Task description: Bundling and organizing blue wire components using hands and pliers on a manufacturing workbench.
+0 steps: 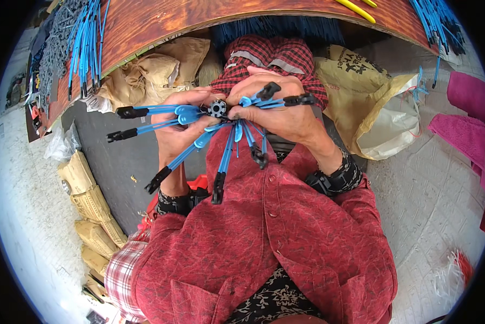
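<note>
Over my lap, both hands hold a spoked assembly of blue rods. Its dark, notched round hub (pixel 217 108) faces up between my thumbs. Blue rods (pixel 231 148) fan out from the hub to the left, right and toward my body, each ending in a black tip (pixel 218 189). My left hand (pixel 169 127) is closed around the hub's left side, its thumb and fingers among the rods. From the right, my right hand (pixel 285 119) grips the other side, thumb pressed close to the hub. Its fingers partly hide where those rods join.
A wooden table (pixel 156 21) stands ahead, with bundled blue rods (pixel 89 48) at left and more blue rods (pixel 434 24) at right. Yellow-handled tool (pixel 356 9) parts lie on it. An open sack (pixel 372 108) is right of my knees; crumpled brown paper (pixel 145 73) is left.
</note>
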{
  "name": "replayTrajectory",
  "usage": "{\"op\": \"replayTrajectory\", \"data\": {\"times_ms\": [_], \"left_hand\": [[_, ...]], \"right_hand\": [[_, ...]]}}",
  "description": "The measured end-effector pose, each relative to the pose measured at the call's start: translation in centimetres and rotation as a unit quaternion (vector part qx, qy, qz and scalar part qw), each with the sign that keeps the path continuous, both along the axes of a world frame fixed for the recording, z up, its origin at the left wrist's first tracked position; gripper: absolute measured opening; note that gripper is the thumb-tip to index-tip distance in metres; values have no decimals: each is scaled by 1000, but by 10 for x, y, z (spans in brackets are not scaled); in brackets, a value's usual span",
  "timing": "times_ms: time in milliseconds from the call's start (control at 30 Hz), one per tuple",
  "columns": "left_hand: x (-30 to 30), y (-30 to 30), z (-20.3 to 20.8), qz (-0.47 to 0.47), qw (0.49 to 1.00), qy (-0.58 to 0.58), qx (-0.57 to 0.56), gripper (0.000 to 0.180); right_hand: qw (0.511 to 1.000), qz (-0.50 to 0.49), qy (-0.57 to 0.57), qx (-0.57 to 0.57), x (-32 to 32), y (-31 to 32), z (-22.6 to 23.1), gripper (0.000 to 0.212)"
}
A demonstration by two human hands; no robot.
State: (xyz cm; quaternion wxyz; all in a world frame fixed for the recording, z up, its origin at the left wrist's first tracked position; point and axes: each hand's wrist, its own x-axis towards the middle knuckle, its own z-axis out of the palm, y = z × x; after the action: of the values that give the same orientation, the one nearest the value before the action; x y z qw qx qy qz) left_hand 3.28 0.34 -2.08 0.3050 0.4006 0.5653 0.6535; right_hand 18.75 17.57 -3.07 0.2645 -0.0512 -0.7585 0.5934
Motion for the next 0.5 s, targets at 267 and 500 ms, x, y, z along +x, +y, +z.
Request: {"op": "replayTrajectory", "data": {"times_ms": [267,500], "left_hand": [[-5,11,-5,-73,995,17,59,41],[2,12,2,-25,998,-2,51,43]], "right_hand": [[987,31,17,-155,-4,-8,-13,24],[999,-34,-15,-37,-9,1,-9,50]]}}
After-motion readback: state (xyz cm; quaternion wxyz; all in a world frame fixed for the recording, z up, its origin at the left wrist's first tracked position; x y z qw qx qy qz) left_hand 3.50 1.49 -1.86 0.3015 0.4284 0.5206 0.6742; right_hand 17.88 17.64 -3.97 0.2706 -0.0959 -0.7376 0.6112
